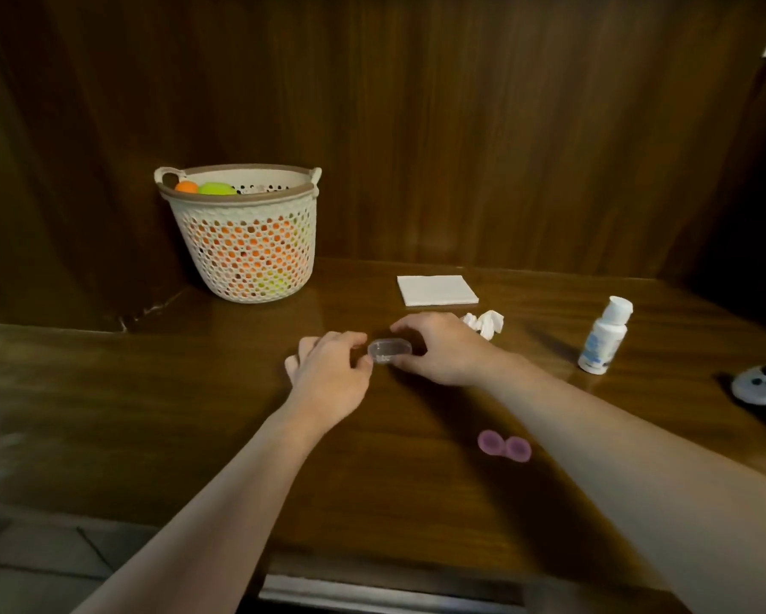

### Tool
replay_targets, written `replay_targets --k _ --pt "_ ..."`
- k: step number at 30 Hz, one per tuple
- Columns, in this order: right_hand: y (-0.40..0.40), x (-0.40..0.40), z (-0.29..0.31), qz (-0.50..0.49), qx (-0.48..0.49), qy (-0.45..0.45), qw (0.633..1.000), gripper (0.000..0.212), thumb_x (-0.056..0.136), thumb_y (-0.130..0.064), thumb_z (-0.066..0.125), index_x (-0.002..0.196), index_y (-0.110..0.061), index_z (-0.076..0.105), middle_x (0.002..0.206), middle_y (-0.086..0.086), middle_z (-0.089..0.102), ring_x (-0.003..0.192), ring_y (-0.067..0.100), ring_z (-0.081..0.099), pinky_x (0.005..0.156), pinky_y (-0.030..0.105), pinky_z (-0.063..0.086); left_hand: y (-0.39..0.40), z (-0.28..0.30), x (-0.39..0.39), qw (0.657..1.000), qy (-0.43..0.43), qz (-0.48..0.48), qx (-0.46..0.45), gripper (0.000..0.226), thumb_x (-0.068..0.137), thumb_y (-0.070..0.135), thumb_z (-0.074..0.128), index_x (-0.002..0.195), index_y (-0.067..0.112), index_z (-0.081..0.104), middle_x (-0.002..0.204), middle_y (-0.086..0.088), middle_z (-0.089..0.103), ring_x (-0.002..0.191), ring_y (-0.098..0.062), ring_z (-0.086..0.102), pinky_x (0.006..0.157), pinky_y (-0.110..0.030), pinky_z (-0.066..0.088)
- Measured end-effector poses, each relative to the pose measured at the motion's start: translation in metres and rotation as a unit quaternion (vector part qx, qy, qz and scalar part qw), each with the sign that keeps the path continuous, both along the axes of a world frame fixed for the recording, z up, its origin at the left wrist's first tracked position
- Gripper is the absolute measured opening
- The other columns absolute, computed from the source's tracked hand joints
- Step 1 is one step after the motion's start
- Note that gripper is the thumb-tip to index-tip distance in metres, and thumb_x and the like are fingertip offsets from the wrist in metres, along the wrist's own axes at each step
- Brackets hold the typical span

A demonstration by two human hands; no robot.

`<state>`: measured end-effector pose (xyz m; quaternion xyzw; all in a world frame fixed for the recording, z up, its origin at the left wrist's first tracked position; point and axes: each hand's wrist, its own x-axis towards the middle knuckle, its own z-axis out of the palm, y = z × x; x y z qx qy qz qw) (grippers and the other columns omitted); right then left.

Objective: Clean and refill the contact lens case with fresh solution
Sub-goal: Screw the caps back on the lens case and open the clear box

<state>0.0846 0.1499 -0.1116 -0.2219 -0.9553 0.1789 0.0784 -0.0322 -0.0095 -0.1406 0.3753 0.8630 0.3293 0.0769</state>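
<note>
Hands grasp a small clear plastic box (389, 351) together, left hand (332, 370) and right hand (439, 350) pinching opposite ends above the dark wooden bench (151, 414).

Dark wood panelling (461, 126) behind and to the left, dimly lit. Glossy brown desk (151, 414) below, warm glare on top. Grey floor tiles (40, 565) at lower left, metal strip (372, 591) under desk edge.
</note>
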Motion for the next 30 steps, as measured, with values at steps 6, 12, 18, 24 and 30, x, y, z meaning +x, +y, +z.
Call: replay_targets --k 6,12,18,24,30 --pt "0.004 -0.002 -0.012 0.007 0.01 0.007 1.0 0.047 0.097 -0.042 0.079 0.141 -0.034 0.066 0.137 -0.003 0.068 0.126 0.019 0.061 0.099 0.035 0.049 -0.004 -0.007 0.003 1.0 0.006 -0.023 0.007 0.035 0.106 0.039 0.059 0.14 0.042 0.06 0.135 0.019 0.062 0.14 -0.015 0.035 0.106 -0.041 0.022" --pt "-0.015 0.056 0.001 0.049 0.001 0.076 0.996 0.039 0.101 -0.046 0.072 0.138 -0.035 0.067 0.125 -0.022 0.068 0.111 -0.003 0.06 0.097 0.028 0.051 -0.02 0.003 0.027 0.962 -0.191 -0.125 0.151 0.047 0.105 0.031 0.063 0.151 0.031 0.052 0.139 0.012 0.065 0.11 -0.002 0.07 0.091 -0.025 0.058" --pt "-0.043 0.119 0.004 0.052 -0.044 0.093 0.993 0.028 0.102 -0.044 0.069 0.13 -0.042 0.069 0.111 -0.022 0.071 0.07 0.007 0.078 0.061 0.021 0.063 -0.031 0.001 0.072 0.929 -0.253 -0.186 0.195 0.047 0.101 0.022 0.069 0.146 0.017 0.06 0.13 0.004 0.073 0.108 -0.005 0.075 0.087 -0.025 0.062" --pt "-0.057 0.145 0.002 0.075 0.095 0.121 0.985 0.034 0.099 -0.034 0.075 0.133 -0.033 0.075 0.121 -0.014 0.078 0.103 0.002 0.072 0.092 0.02 0.06 -0.035 -0.003 0.087 0.931 -0.242 -0.216 0.167 0.053 0.094 0.018 0.078 0.145 0.017 0.062 0.132 0.004 0.073 0.117 -0.006 0.071 0.099 -0.032 0.06" --pt "-0.064 0.147 0.003 0.103 0.139 0.102 0.98 0.033 0.105 -0.036 0.068 0.136 -0.029 0.074 0.123 -0.008 0.08 0.109 0.007 0.072 0.097 0.029 0.06 -0.036 -0.005 0.088 0.941 -0.223 -0.208 0.148 0.049 0.096 0.015 0.076 0.142 0.021 0.064 0.129 0.008 0.074 0.114 -0.002 0.072 0.096 -0.024 0.059"
